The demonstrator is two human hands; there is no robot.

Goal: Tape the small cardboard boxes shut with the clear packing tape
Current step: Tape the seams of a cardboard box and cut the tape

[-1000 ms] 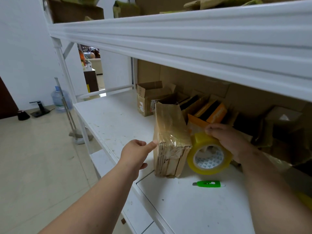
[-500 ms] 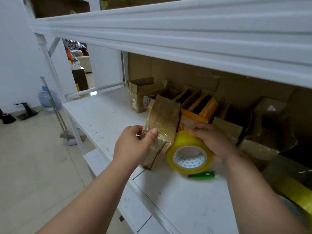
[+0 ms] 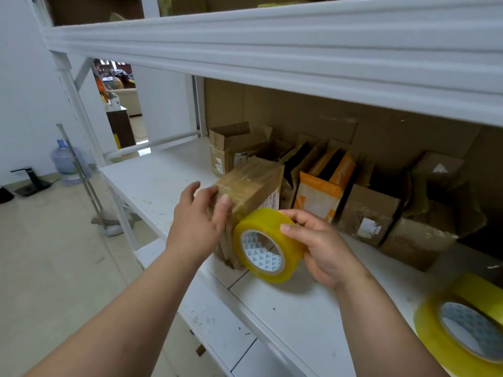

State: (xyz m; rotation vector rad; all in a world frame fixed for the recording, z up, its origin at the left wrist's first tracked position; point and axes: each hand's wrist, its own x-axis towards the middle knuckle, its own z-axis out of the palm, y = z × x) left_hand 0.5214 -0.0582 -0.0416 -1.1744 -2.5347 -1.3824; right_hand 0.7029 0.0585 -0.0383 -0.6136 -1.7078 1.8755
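A small cardboard box (image 3: 251,183), wrapped in shiny clear tape, stands tilted on the white shelf (image 3: 299,317). My left hand (image 3: 200,219) grips its near left corner, thumb on top. My right hand (image 3: 324,248) holds a yellowish roll of clear packing tape (image 3: 265,244) upright against the box's lower right side, fingers curled over the roll's rim. The roll's white core faces me.
Several opened cardboard boxes (image 3: 324,186) line the back of the shelf. A second tape roll (image 3: 460,330) lies at the lower right. The upper shelf's beam (image 3: 272,47) hangs close overhead. A water bottle (image 3: 66,163) and a mop stand on the floor at left.
My left hand went from touching the box with a fingertip to gripping its corner. The box tipped back and turned. The tape roll moved left against the box, and the green cutter is no longer visible.
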